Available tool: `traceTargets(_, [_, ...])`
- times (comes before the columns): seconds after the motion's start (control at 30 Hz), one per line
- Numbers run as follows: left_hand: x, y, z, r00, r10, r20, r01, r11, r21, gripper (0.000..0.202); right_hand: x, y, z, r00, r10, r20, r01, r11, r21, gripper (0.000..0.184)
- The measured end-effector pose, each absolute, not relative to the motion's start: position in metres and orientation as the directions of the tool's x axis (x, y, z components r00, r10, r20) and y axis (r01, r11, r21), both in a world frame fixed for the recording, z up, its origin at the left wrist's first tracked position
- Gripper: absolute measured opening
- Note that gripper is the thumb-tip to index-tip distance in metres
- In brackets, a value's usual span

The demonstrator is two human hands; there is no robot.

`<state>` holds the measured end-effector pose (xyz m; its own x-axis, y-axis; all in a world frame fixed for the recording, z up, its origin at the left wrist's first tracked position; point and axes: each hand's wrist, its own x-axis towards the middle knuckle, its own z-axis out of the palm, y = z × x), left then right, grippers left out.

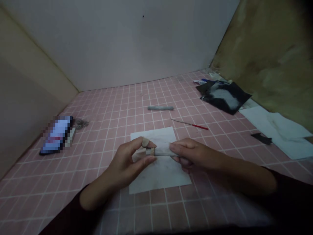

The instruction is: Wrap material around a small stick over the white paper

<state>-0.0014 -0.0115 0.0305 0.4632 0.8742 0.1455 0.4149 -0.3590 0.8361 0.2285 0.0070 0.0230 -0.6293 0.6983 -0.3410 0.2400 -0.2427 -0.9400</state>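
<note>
Over a white paper sheet [160,176], my right hand [192,152] is wrapped round a pale grey stick [162,152]. The stick lies level and points left, toward my other hand. Between thumb and index finger, my left hand [128,160] pinches a small ring-like band [153,151] that sits around the stick near its left end. A beige wrap [145,142] covers part of the left index finger. Dim light hides the band's finer detail.
A grey bar [160,108] and a red-handled needle file [195,125] lie beyond the paper. At left are a phone [57,135] and several small grey rings [81,123]. Dark sheets [234,94], white papers [281,130] and a black scrap [261,138] lie at right.
</note>
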Motion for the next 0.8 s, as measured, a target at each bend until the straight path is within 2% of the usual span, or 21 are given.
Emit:
traceTargets(0.07, [-0.002,-0.008,0.030,0.475,0.879,-0.023,0.303,-0.139,0.943,0.014,0.228,0.002,0.024,-0.584,0.798,-0.149,0.375,0.102,-0.921,0.037])
traceTargets(0.13, [-0.001,-0.006,0.027,0.496,0.858,-0.134,0.222,0.024,0.975,0.016,0.227,-0.003,0.022,-0.585,0.810,0.045,0.499,0.403,-0.767,0.034])
traceTargets(0.2, [0.002,-0.006,0.024,0.520,0.832,-0.194,0.207,0.098,0.973,0.019,0.226,-0.007,0.018,-0.620,0.767,0.163,0.554,0.575,-0.602,0.030])
traceTargets(0.27, [0.004,-0.006,0.023,0.527,0.822,-0.217,0.239,0.101,0.966,0.025,0.226,-0.008,0.016,-0.638,0.749,0.181,0.569,0.616,-0.544,0.030])
traceTargets(0.33, [0.004,-0.006,0.023,0.498,0.849,-0.178,0.280,0.037,0.959,0.022,0.227,-0.006,0.016,-0.624,0.772,0.124,0.578,0.562,-0.591,0.030])
traceTargets(0.4, [0.002,-0.007,0.025,0.465,0.883,-0.063,0.342,-0.113,0.933,0.024,0.227,-0.004,0.018,-0.607,0.792,0.065,0.570,0.491,-0.658,0.030])
traceTargets(0.5, [0.000,-0.009,0.028,0.495,0.864,0.092,0.476,-0.358,0.803,0.023,0.227,-0.002,0.022,-0.620,0.783,0.051,0.521,0.459,-0.720,0.031])
traceTargets(0.6, [0.003,-0.012,0.027,0.533,0.833,0.148,0.517,-0.458,0.723,0.014,0.224,-0.003,0.021,-0.602,0.798,0.031,0.458,0.377,-0.805,0.031])
traceTargets(0.63, [0.005,-0.013,0.026,0.540,0.821,0.185,0.514,-0.496,0.700,0.015,0.222,-0.003,0.020,-0.597,0.802,-0.027,0.408,0.275,-0.871,0.033])
traceTargets(0.7, [0.011,-0.016,0.024,0.575,0.760,0.302,0.503,-0.620,0.602,0.014,0.220,-0.002,0.016,-0.639,0.736,-0.222,0.253,-0.072,-0.965,0.039])
traceTargets(0.77, [0.015,-0.019,0.024,0.630,0.668,0.397,0.493,-0.739,0.460,0.013,0.218,0.000,0.011,-0.721,0.585,-0.372,0.133,-0.409,-0.903,0.042])
traceTargets(0.8, [0.016,-0.019,0.024,0.650,0.636,0.417,0.491,-0.769,0.408,0.012,0.219,0.001,0.010,-0.741,0.540,-0.400,0.110,-0.490,-0.865,0.043])
